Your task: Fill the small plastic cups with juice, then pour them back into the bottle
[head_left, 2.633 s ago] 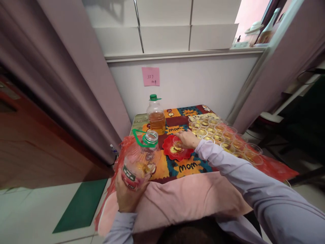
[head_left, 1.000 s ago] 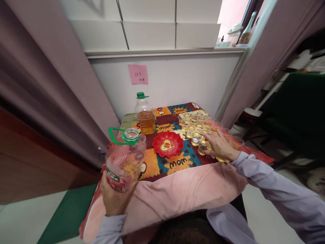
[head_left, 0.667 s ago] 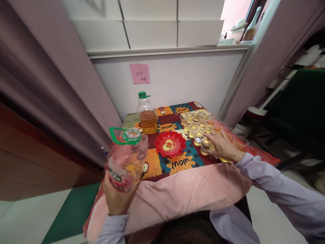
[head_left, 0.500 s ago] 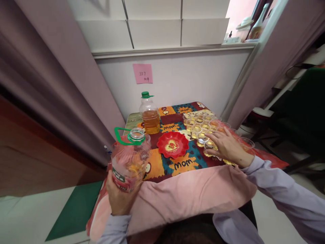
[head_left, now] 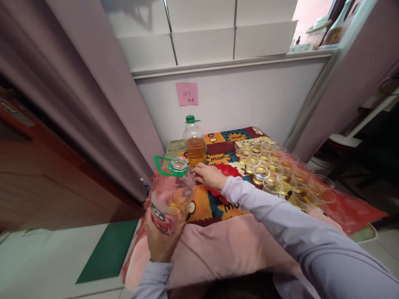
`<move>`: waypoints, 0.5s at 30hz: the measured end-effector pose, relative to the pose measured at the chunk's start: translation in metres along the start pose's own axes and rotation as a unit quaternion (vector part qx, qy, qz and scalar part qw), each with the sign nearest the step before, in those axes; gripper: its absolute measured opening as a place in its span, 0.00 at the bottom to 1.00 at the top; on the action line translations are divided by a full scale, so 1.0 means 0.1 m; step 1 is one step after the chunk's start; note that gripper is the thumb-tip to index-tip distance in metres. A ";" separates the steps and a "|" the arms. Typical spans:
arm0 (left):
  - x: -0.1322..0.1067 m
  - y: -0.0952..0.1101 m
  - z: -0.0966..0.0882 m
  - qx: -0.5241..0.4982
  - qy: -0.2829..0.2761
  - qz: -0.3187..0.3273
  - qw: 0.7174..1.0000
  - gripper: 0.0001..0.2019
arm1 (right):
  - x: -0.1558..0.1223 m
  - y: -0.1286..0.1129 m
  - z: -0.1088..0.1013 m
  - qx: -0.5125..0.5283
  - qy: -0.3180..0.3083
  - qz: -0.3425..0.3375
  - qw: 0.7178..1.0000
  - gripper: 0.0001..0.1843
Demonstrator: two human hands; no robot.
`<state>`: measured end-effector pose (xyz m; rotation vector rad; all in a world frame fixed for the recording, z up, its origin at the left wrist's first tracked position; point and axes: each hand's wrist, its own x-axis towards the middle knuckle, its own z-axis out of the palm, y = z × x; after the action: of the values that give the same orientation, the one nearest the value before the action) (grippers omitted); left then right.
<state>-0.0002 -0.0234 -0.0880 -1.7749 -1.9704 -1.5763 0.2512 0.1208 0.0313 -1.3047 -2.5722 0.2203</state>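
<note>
My left hand point(head_left: 163, 238) is wrapped around the lower part of a clear plastic jug point(head_left: 171, 195). The jug has a green handle and a pink label, its mouth is uncapped, and it leans slightly. Behind its right side shows the rim of a clear plastic cup point(head_left: 191, 174), largely hidden by the jug. My right hand point(head_left: 210, 176) reaches across, its fingertips pinched at that cup's rim. Under the right wrist lies a red scalloped plate point(head_left: 229, 169), partly covered.
A green-capped bottle of amber liquid point(head_left: 195, 149) stands at the back left of the table. Several clear cups of yellow liquid point(head_left: 261, 174) crowd the right side. A pink cloth point(head_left: 230, 245) hangs over the front edge. A pink note point(head_left: 187, 94) is on the wall.
My right hand has moved left from the filled cups, across the plate to the cup beside the jug. My left hand keeps its hold on the jug. The view has shifted slightly.
</note>
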 end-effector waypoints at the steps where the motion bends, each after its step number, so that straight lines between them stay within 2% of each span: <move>1: 0.01 0.03 0.00 0.000 0.002 0.000 1.000 0.63 | 0.08 -0.06 0.02 -0.006 -0.011 0.001 1.000 0.19; 7: 0.06 0.15 -0.02 -0.013 0.003 0.000 1.000 0.61 | 0.34 -0.19 0.17 -0.023 -0.039 0.017 0.999 0.19; 11: 0.09 0.18 -0.02 -0.020 -0.001 -0.008 1.000 0.62 | 0.35 -0.15 0.23 -0.022 -0.042 0.012 0.999 0.19; 15: 0.12 0.24 -0.02 -0.014 -0.005 -0.013 1.000 0.57 | 0.31 -0.13 0.26 -0.020 -0.037 0.011 0.999 0.19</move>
<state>0.0128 -0.0207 -0.0641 -1.7794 -1.9930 -1.6133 0.2159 0.1382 0.0140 -1.3648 -2.6369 0.2259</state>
